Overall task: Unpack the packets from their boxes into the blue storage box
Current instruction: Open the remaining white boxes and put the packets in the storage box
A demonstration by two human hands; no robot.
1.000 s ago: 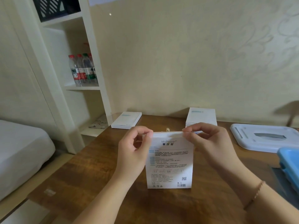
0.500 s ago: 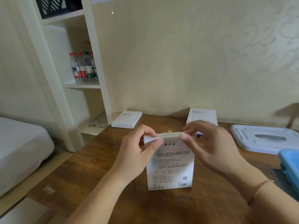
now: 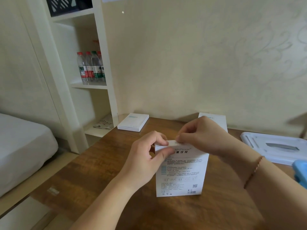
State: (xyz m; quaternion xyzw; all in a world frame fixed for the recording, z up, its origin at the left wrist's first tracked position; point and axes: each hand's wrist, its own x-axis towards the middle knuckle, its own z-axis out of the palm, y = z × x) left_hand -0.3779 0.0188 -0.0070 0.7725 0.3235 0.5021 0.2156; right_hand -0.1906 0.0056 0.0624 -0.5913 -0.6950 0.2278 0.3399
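Wooden table (image 3: 93, 176); white lid (image 3: 272, 146) at right, blue box (image 3: 300, 173) at right edge. White carton (image 3: 181, 173) upright mid-table, printed "MAFlower" plus Chinese text, QR code. Left hand (image 3: 146, 161) pinches its top-left corner; right hand (image 3: 206, 136) pinches the top flap (image 3: 172, 142).

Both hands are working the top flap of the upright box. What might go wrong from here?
The upright box stands on its narrow base on the table; both the left hand and right hand pinch only its top flap, so a hard tug may tip it or tear the flap.
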